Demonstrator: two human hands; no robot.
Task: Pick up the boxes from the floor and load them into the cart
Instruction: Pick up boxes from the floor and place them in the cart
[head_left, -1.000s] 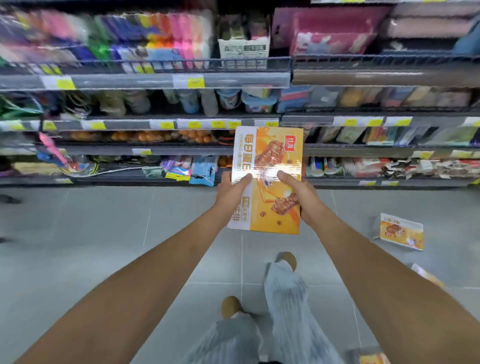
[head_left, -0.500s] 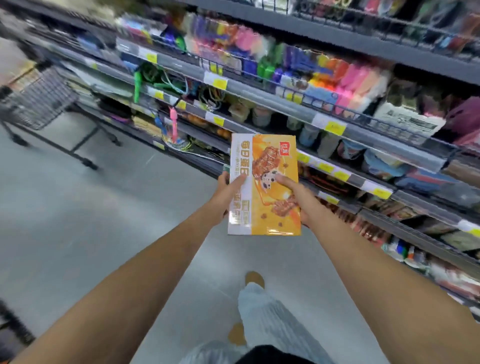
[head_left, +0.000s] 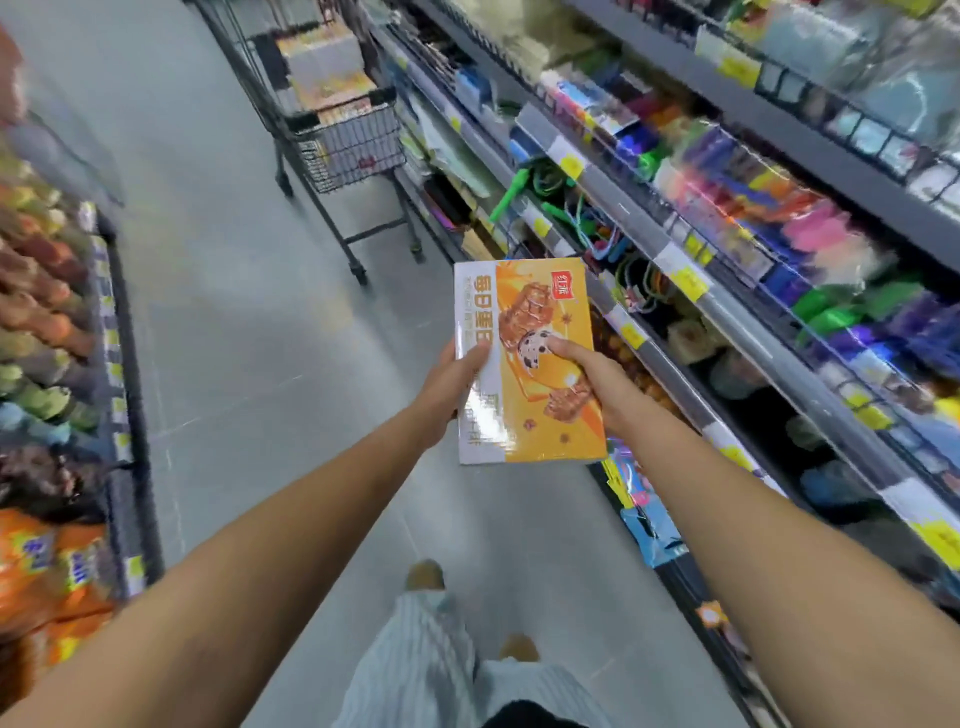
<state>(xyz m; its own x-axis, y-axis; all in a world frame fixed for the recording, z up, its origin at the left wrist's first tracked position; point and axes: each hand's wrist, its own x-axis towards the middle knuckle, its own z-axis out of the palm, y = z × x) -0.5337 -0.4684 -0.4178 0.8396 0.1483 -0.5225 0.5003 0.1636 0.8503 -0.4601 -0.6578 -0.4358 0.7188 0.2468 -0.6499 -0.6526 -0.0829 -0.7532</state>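
Orange-and-white box (head_left: 535, 426) is held upright above the aisle floor (head_left: 260, 338). The left hand (head_left: 449, 379) grips its left edge and the right hand (head_left: 597, 384) its right, fingers (head_left: 558, 347) curled round it. The cart (head_left: 348, 140) stands ahead beside the shelves (head_left: 675, 270), apparently holding similar boxes (head_left: 324, 67), though blurred.

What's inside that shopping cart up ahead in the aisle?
The cart holds stacked boxes in orange, yellow and white packaging, much like the held box. Its mesh wall and the blur hide the lower ones, so their number cannot be told.
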